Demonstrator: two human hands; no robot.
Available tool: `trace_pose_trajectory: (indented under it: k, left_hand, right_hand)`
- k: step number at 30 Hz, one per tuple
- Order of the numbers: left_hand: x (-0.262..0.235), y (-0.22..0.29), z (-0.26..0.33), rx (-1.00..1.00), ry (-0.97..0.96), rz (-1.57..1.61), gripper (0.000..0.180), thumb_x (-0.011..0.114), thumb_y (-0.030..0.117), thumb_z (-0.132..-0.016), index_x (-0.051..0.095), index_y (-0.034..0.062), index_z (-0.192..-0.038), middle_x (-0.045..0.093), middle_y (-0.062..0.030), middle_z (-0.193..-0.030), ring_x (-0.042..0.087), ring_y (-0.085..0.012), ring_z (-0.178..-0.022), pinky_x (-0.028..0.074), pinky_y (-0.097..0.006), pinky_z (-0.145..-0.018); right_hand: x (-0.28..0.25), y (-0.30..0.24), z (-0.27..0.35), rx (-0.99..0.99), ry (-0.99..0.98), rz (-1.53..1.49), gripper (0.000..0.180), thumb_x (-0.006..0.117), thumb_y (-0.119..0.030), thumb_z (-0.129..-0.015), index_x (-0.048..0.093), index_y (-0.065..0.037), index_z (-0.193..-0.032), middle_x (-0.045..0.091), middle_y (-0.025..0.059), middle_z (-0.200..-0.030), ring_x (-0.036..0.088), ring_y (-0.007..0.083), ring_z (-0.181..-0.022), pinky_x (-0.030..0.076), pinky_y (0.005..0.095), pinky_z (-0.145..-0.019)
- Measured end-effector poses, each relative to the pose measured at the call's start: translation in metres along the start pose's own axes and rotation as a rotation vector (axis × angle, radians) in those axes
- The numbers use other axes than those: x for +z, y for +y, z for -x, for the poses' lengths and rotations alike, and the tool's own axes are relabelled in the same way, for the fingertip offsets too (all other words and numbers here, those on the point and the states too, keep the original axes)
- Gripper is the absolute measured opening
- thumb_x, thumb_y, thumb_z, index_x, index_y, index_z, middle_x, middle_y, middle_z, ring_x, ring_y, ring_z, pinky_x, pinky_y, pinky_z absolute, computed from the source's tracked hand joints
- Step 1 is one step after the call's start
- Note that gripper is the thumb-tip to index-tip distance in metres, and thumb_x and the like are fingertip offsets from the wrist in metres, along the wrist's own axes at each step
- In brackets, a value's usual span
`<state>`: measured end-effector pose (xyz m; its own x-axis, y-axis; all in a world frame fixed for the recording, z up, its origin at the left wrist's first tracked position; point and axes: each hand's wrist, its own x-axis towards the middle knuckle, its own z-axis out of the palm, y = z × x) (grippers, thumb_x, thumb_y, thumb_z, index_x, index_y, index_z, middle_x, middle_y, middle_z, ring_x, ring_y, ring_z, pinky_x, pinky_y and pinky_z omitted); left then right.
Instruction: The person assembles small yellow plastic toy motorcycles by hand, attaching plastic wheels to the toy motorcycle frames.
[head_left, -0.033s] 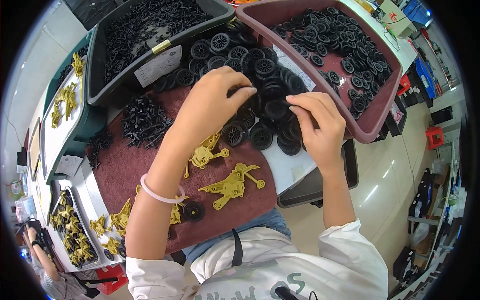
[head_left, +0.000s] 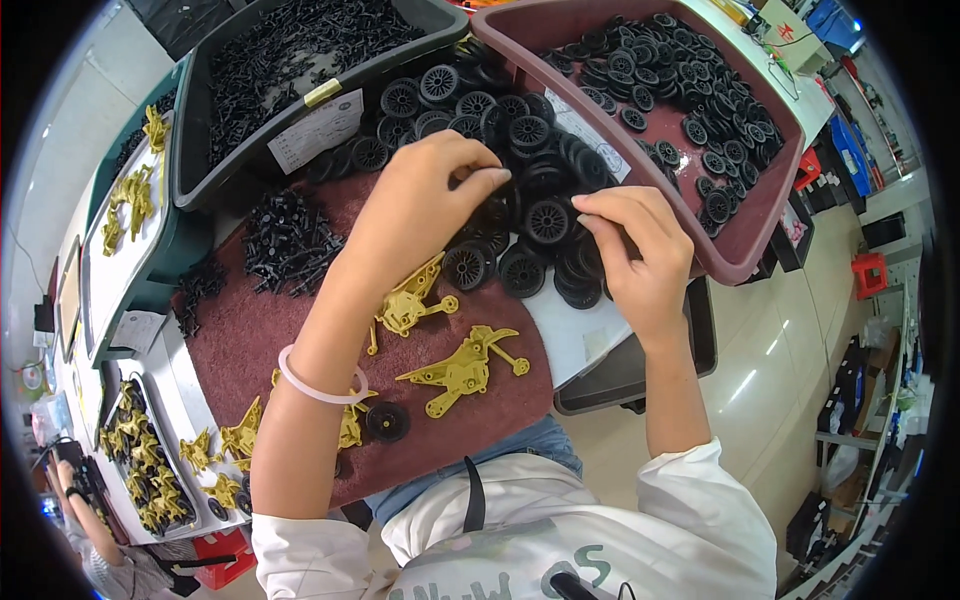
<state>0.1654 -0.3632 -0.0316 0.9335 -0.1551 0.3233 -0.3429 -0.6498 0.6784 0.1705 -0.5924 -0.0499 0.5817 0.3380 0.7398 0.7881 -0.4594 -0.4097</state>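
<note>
Maroon tray (head_left: 760, 235) held loose black wheels (head_left: 690, 100); the dark bin (head_left: 190, 150), white label (head_left: 318, 130) on its wall, held black pins (head_left: 300, 45). Both the left hand (head_left: 425, 205) and right hand (head_left: 640, 250) pinched wheels in the worktop's wheel pile (head_left: 520, 200).

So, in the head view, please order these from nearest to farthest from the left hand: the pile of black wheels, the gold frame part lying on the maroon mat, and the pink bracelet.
From the left hand:
1. Pile of black wheels: right under its fingertips, in the middle.
2. Gold frame part: lower down on the maroon mat, toward the person.
3. Pink bracelet: on the same arm's wrist, lower left.
</note>
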Motion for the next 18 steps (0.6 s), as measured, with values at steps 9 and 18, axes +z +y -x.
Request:
trace_pose_trajectory:
  k: [9,18]
  left_hand:
    - [-0.051,0.049,0.082,-0.107,0.192,0.087,0.014,0.069,0.003,-0.084,0.069,-0.0009,-0.097,0.071,-0.0100,-0.086,0.066,-0.0163,-0.071,0.052,-0.027,-0.067]
    - [-0.014,0.083,0.254,0.207,0.034,-0.628,0.008,0.068,0.002,-0.084,0.067,0.0001,-0.091,0.071,-0.0131,-0.097,0.071,-0.0268,-0.089,0.059,-0.033,-0.078]
  right_hand:
    - [-0.028,-0.036,0.038,0.383,-0.258,-0.466,0.026,0.074,0.006,-0.072,0.070,-0.001,-0.097,0.070,0.0089,-0.091,0.064,0.0161,-0.078,0.049,0.0273,-0.065]
    - [-0.029,-0.059,0.076,0.415,-0.346,-0.209,0.024,0.077,0.002,-0.073,0.069,-0.003,-0.095,0.062,0.0084,-0.097,0.061,0.0220,-0.080,0.048,0.0287,-0.063]
